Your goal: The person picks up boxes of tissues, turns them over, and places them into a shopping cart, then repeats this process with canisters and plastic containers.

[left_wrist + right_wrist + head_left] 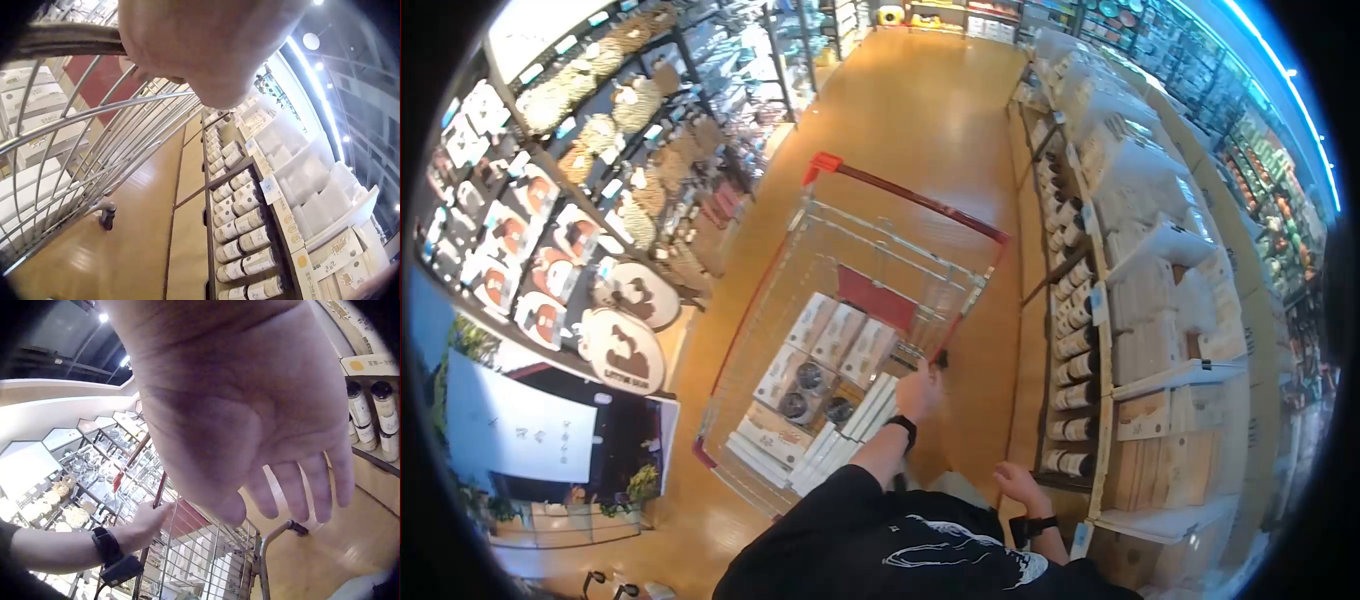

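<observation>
A wire shopping cart (920,201) with a red-trimmed rim stands in front of me. My left hand (916,392) grips the cart's rim at its near right side; in the left wrist view the fist (206,50) overlaps the metal rail. Inside the cart lie several white printed boxes (837,333), a row of slim white packs (870,410) and 3 dark round-topped containers (809,376). My right hand (1022,486) hangs by the right shelf, holding nothing. Its palm (250,419) and straight fingers show in the right wrist view.
Along the right runs a low shelf with labelled jars (1072,370) lying in rows, and white packages (1145,300) above. Displays on the left hold round mats (620,350) and woven goods (635,105). A wooden floor (910,90) stretches ahead between them.
</observation>
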A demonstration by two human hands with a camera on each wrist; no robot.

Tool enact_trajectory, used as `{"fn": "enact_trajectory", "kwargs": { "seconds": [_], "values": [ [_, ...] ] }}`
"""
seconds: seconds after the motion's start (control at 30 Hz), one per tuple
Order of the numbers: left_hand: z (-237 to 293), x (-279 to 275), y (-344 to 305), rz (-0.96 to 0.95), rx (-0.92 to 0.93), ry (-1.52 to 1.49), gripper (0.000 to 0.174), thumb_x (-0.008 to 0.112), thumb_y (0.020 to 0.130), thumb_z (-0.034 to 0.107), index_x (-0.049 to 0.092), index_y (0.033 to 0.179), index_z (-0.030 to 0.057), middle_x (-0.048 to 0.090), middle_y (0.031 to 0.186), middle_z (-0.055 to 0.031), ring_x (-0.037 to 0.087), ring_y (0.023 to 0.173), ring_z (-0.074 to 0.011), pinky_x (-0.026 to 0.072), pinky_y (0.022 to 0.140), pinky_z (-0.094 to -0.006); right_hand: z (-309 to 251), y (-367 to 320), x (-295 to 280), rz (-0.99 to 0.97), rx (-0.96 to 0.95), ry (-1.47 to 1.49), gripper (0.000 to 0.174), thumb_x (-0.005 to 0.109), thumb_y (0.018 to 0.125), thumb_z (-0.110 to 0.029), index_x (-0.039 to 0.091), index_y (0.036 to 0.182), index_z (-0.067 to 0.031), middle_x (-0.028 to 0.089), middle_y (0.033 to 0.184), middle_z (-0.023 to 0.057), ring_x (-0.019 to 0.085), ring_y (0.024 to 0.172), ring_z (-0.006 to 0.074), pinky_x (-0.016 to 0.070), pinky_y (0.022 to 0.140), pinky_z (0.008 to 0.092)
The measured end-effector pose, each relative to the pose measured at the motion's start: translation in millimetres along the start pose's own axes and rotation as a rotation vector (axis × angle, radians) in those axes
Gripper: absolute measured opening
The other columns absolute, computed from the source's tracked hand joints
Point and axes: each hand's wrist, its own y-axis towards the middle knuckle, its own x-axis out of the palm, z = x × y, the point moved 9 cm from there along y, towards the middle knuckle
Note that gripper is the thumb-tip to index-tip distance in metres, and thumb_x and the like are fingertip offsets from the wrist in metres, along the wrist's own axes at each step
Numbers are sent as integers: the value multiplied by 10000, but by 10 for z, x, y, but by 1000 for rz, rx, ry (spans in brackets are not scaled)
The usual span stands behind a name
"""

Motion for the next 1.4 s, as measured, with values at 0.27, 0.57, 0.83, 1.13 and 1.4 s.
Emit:
{"fn": "enact_trajectory", "kwargs": {
  "seconds": [0.27, 0.57, 0.83, 1.13, 1.4],
  "values": [
    [-24, -121, 743, -22, -101, -77, 367, 568, 813, 285, 484, 1052, 20, 638, 754, -238, 628, 708, -419, 483, 622, -524, 172, -113, -362, 162, 55, 35, 423, 576, 866, -294, 566, 1135, 31, 642, 1056, 206, 628, 976, 320, 496, 822, 385],
    [-159, -150, 1485, 131, -26, 75, 370, 579, 807, 263, 489, 1070, 20, 633, 905, -222, 614, 798, -425, 477, 680, -503, 538, -10, -1311, 457, 132, 312, 375, 570, 871, -263, 578, 1125, 13, 653, 1014, 191, 638, 945, 297, 499, 811, 378],
    [-263, -323, 2045, 215, -105, 128, 457, 625, 785, 324, 503, 1092, 8, 625, 958, -250, 618, 851, -410, 477, 748, -488, 99, 259, -3272, 993, -48, 148, 467, 600, 837, -196, 486, 1237, 17, 533, 1203, 214, 496, 1127, 364, 402, 960, 413],
    [-133, -371, 2479, 28, -283, 56, 512, 617, 847, 285, 435, 1150, -86, 598, 1015, -288, 563, 1002, -404, 430, 865, -448, 41, 206, -4796, 1499, 133, -126, 605, 651, 785, -136, 387, 1321, -44, 391, 1294, 259, 371, 1208, 450, 336, 1005, 487],
    [-1087, -154, 3167, 134, -392, 183, 525, 615, 856, 289, 465, 1182, -95, 595, 1083, -277, 555, 1011, -354, 415, 894, -410, 912, 440, -5086, 1627, 461, 147, 845, 680, 770, -177, 182, 1448, -99, 132, 1430, 353, 212, 1300, 540, 279, 1045, 525]
  ]
}}
